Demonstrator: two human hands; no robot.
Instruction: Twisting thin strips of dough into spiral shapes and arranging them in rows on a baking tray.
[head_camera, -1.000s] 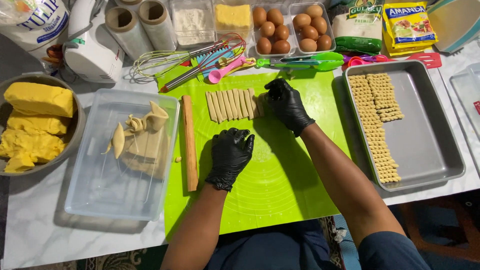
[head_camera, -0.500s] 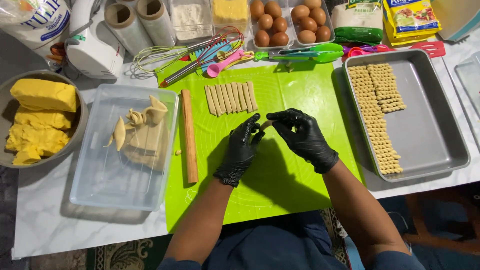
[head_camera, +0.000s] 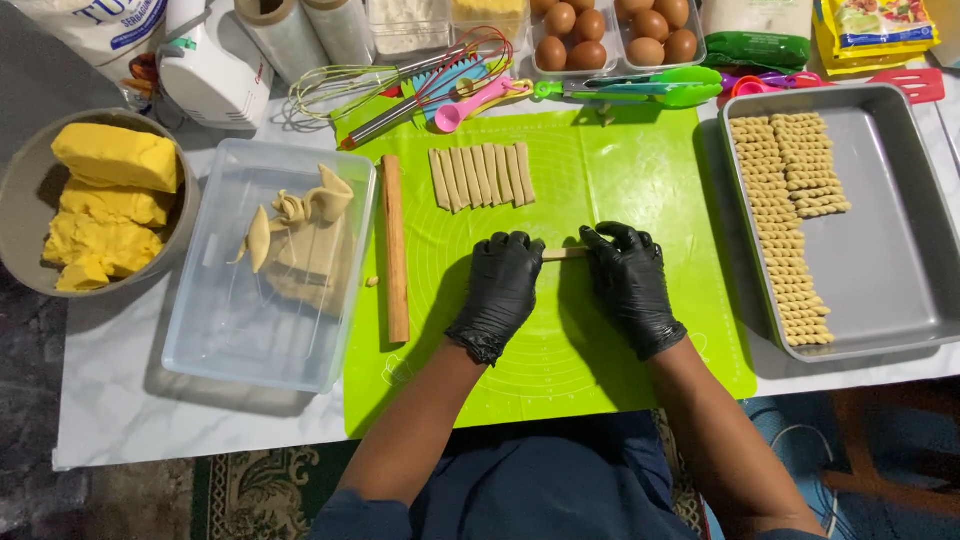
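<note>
White marble-patterned tabletop (head_camera: 130, 410) is covered at its middle by a green silicone mat (head_camera: 600, 370), seen from the head camera. A second ago the right hand (head_camera: 628, 285) was reaching up to the row of cut dough strips (head_camera: 480, 177) while the left hand (head_camera: 498, 290) rested palm-down; both gloved hands have since been brought together at the mat's centre, so one strip has evidently been taken for shaping. That dough strip (head_camera: 564, 254) is now pinched at either end, fingertips closed on it, wrists level, palms turned inward. Twisted pieces (head_camera: 790, 200) are lined in the metal tray (head_camera: 900, 300); a wooden rolling stick (head_camera: 395, 250) lies left
</note>
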